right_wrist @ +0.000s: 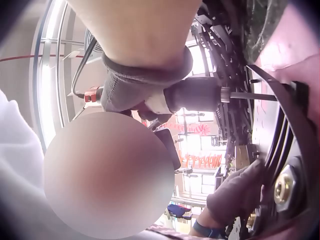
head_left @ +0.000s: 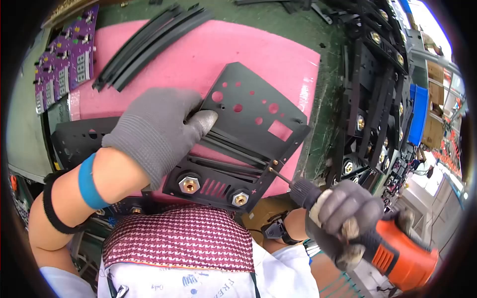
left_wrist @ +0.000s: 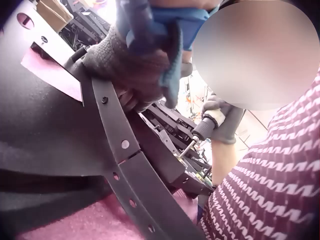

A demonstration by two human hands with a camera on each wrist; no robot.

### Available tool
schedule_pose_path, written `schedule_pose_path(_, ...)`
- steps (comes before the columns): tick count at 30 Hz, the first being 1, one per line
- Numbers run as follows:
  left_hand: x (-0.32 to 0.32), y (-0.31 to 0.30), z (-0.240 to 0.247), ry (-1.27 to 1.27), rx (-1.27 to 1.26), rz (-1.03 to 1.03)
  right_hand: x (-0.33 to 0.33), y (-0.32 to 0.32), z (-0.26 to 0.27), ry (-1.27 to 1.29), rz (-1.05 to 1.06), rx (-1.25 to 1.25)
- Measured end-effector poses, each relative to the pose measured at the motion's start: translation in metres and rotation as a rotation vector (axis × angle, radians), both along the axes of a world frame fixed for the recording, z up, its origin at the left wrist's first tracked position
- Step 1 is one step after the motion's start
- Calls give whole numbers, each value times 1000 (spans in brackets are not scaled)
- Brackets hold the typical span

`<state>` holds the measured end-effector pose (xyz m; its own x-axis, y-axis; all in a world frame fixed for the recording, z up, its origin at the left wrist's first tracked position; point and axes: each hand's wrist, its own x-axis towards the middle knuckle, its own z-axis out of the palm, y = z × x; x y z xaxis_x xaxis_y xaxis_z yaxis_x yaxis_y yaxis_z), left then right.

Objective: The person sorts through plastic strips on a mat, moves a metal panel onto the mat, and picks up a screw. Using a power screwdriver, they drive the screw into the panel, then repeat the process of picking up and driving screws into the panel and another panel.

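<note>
The black panel [head_left: 248,99], with round holes and one rectangular cut-out, lies over a pink sheet [head_left: 298,59] on the green counter [head_left: 330,64]. On the body side of the black panel, a narrower plate [head_left: 213,199] carries two brass fittings [head_left: 190,185] [head_left: 240,199]. Between these two flat parts there are dark slats, and a gap where the pink shows.

Two small screws [head_left: 276,162] sit at the right-hand border, near where the black panel and the plate come together. The driver bit [head_left: 283,178] reaches there from the right and body side, its long axis slanting toward the nearer screw. The right hand [head_left: 348,213] is nearer to this place than the left hand. Its fingers are wrapped around the orange power driver [head_left: 407,258].

The left hand [head_left: 154,124] grips the black panel at its left edge, the thumb being on the face; how the other fingers lie beneath, I cannot tell fully.

Farther out, loose black strips [head_left: 154,44] lie beyond and left of the black panel, purple circuit boards [head_left: 72,57] more to the left, and piled black frames [head_left: 370,94] to its right.
</note>
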<state>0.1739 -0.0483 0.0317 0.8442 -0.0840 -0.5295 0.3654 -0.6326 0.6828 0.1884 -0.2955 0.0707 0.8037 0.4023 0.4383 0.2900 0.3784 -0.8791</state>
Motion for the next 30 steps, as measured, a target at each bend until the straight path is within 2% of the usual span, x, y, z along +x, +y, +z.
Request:
schedule_pose_path(14, -4, -1, 0, -56, -12, 16, 33, -24, 29, 126, 697, -219)
schedule_pose_path(30, -7, 0, -1, -104, 10, 15, 12, -21, 22, 101, 468, -96)
